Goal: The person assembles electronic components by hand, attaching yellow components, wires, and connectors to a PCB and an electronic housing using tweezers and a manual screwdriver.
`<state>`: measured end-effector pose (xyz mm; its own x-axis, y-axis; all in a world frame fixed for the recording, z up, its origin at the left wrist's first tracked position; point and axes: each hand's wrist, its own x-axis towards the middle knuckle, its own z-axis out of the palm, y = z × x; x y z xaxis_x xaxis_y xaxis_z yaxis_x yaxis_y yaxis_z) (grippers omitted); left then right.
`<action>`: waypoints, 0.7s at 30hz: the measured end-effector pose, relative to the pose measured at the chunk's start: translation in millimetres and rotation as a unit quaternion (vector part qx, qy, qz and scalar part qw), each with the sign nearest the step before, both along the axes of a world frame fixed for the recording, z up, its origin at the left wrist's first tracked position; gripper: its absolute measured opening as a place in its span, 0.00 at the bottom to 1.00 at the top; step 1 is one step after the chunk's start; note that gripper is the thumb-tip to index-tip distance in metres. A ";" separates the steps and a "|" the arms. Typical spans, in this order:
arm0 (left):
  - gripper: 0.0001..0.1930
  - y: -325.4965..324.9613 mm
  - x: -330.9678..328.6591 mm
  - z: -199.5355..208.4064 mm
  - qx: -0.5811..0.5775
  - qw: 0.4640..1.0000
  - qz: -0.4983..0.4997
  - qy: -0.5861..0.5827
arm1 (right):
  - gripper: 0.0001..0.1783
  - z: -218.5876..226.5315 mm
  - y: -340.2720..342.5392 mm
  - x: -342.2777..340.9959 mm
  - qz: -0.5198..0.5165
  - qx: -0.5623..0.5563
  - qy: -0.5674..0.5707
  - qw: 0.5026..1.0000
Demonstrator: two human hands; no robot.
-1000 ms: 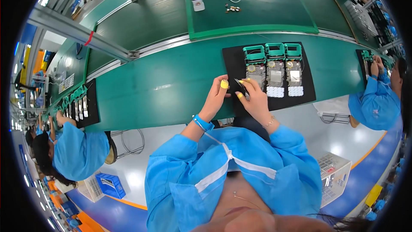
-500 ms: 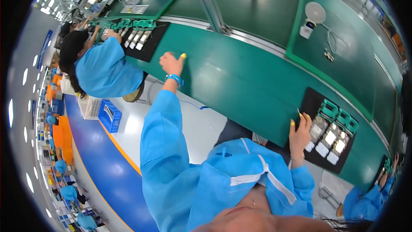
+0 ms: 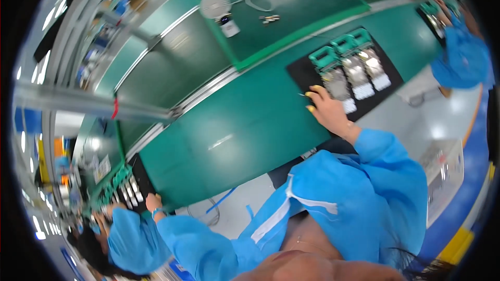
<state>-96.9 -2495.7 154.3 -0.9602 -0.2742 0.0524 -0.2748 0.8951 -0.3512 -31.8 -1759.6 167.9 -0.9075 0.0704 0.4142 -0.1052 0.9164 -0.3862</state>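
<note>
Reach step, looks like: left hand [image 3: 153, 202] stretched out by black mat [image 3: 141, 173], grip can't be told; thin tool [image 3: 301, 94] pinched in right hand [image 3: 330, 112]; careful grasp probably needed.

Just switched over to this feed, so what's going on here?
A person in a blue jacket is at a green table. Their right hand, beside three green-framed units on a black mat, seems to pinch a thin tool. The left hand is stretched far left, near a second mat and a co-worker; whether it holds anything is too blurred to tell.
</note>
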 end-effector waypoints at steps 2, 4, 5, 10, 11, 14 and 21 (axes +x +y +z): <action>0.10 0.9 -2.9 -3.3 -0.030 0.999 -0.019 0.010 | 0.18 0.4 -6.2 0.6 -0.019 0.016 0.009 1.000; 0.09 11.5 -5.6 -9.0 -0.002 0.999 -0.036 0.027 | 0.17 -9.4 -2.8 4.1 -0.041 0.020 0.004 0.999; 0.09 15.8 -6.0 -5.3 0.013 0.999 -0.043 0.031 | 0.17 -10.9 -3.7 5.7 -0.050 0.021 0.017 0.998; 0.10 24.5 10.4 -27.3 0.062 0.992 -0.093 0.054 | 0.14 -15.0 -15.3 8.8 -0.068 0.040 0.041 0.996; 0.10 19.9 13.8 -18.7 0.082 0.988 -0.116 0.056 | 0.13 -7.4 -25.2 10.7 -0.076 0.046 0.037 0.995; 0.10 29.7 27.2 -25.0 0.118 0.977 -0.169 0.057 | 0.13 0.4 -36.1 5.4 -0.088 0.078 0.048 0.992; 0.10 65.3 44.8 -5.8 0.169 0.953 -0.251 0.026 | 0.13 4.4 -54.7 -6.6 -0.133 0.127 0.052 0.982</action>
